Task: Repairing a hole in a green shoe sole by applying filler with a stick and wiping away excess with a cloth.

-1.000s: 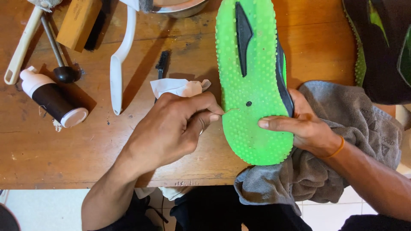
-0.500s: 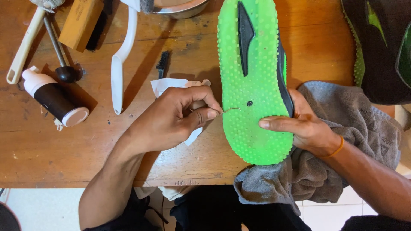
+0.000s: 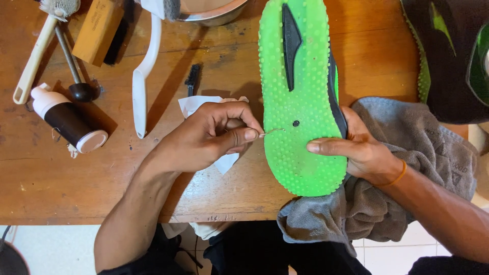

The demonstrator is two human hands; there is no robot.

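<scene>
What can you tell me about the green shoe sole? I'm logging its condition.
The green shoe sole faces up, heel end toward the person. It looks like rubber, covered in small studs, with a black elongated insert and a small dark hole. The right hand grips its side over a grey towel; the left hand holds a thin metal pick against it.

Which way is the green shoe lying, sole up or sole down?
Sole up. The green shoe shows its studded sole to the camera, steadied by the right hand, while the left hand holds a thin metal pick to it.
</scene>
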